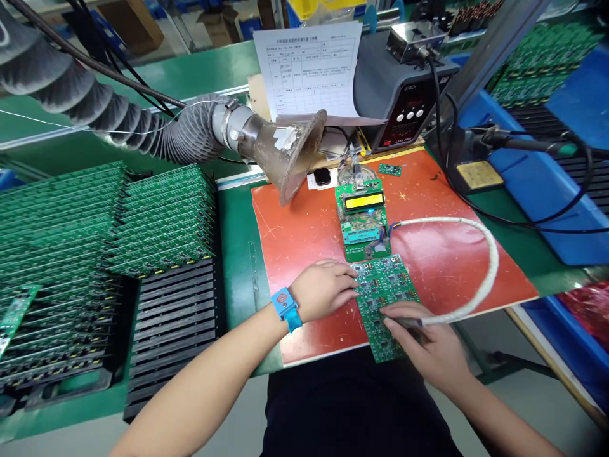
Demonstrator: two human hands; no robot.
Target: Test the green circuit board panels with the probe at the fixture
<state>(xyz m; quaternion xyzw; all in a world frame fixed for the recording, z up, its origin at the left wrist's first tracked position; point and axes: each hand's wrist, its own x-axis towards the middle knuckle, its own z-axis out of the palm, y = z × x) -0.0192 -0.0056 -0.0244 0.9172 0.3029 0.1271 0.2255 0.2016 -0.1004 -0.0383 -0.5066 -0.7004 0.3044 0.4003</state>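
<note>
Desk (240,254), one; red mat (299,235), one. Circuit panel (378,301), one; board with display (356,219), one, bearing one lit yellow screen (364,201); small loose board (390,169), one. White-sleeved cable (493,254), one. Ribbed hose (137,117), one; funnel (292,152), one. Control unit (404,86), one, with three white buttons (408,115). Yellow sponge (479,174), one. Blue wristband (285,304), one. Racked green boards (166,212), many, too densely packed to count.
</note>
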